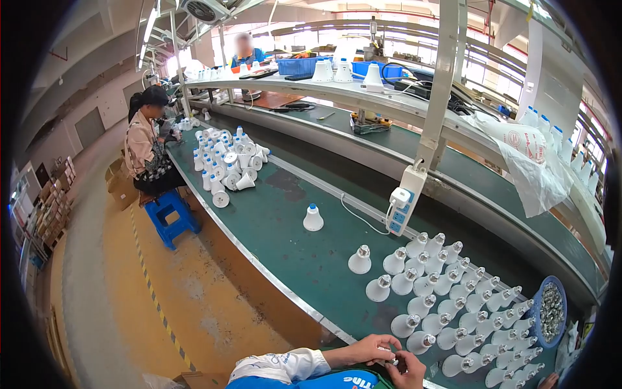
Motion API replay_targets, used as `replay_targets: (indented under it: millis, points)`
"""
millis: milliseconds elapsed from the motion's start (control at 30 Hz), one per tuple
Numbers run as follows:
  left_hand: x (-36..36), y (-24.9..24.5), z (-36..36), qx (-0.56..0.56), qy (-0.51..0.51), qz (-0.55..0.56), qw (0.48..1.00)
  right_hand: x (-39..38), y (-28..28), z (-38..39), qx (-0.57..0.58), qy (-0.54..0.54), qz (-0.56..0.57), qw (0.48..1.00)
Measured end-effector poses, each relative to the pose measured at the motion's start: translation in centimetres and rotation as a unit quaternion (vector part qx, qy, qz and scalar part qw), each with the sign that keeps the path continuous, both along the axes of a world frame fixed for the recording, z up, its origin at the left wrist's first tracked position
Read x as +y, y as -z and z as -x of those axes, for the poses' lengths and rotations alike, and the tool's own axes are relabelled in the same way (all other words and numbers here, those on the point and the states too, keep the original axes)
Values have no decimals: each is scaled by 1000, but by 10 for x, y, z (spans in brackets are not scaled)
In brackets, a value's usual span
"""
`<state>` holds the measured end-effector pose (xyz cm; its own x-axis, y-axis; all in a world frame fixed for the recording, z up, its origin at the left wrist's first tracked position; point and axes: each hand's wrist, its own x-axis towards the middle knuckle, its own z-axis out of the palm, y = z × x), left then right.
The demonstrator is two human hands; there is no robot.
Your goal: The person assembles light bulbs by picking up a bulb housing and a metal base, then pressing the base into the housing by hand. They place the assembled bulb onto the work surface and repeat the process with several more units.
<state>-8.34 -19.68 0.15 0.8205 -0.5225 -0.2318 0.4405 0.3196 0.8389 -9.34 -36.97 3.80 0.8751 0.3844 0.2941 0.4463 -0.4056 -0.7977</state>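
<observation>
Low in the view, at the bench's near edge, my left hand [374,351] and my right hand [409,372] meet with fingers pinched together. Small whitish and shiny bits show between the fingers, too small and covered to name. Just beyond and to the right of my hands, white light bulbs [420,341] with silver screw caps stand in close rows on the green bench top [285,243]. A lone bulb with a blue top [313,218] stands farther up the bench. Near the right end, a blue basket [562,295] holds many small metal caps.
A heap of blue-topped bulbs [227,162] lies farther along the bench. Beside it a person [146,139] sits on a blue stool [170,217]. A power strip [405,201] hangs on a post. The upper shelf [311,85] carries bulbs, blue bins and a plastic bag [521,152].
</observation>
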Motion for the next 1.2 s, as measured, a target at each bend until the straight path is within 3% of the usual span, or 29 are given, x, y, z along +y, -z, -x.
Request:
replay_targets:
  millis: [133, 233, 333, 400, 467, 600, 733, 800, 867, 900, 967, 1200]
  points:
    - [6, -4, -2, -12, -17, -39, 999, -3, 14, -4, 3, 7, 4, 1000]
    - [13, -8, -2, -71, -55, -129, 988, 0, 18, -4, 11, 16, 4, 1000]
    - [22, -12, -6, -110, -138, -170, 970, -2, 31, -5, -2, 24, 12, 1000]
    - [30, -4, -14, -180, -282, -244, 910, -2, 38, -5, -40, 40, 27, 998]
    - [48, -20, -23, -136, -349, -267, 888, 0, 38, -5, -31, 49, 6, 998]
    - [106, -22, -56, -160, -465, -355, 795, 0, 43, -7, -41, 46, -10, 998]
    - [175, -1, -101, -101, -553, -376, 737, -2, 46, -8, -34, 33, -6, 999]
    - [203, 8, -121, -177, -636, -411, 629, -1, 45, -7, -22, 33, -15, 999]
    - [230, 12, -135, -155, -656, -464, 575, 0, 46, -6, -30, 35, -14, 999]
    - [241, 14, -139, -156, -655, -463, 576, 1, 46, -6, -40, 35, -14, 999]
    - [255, 16, -145, -48, -644, -509, 570, 0, 47, -6, -44, 32, -5, 999]
    - [261, 2, -155, 1, -563, -563, 605, 2, 40, -7, -29, 19, -1, 999]
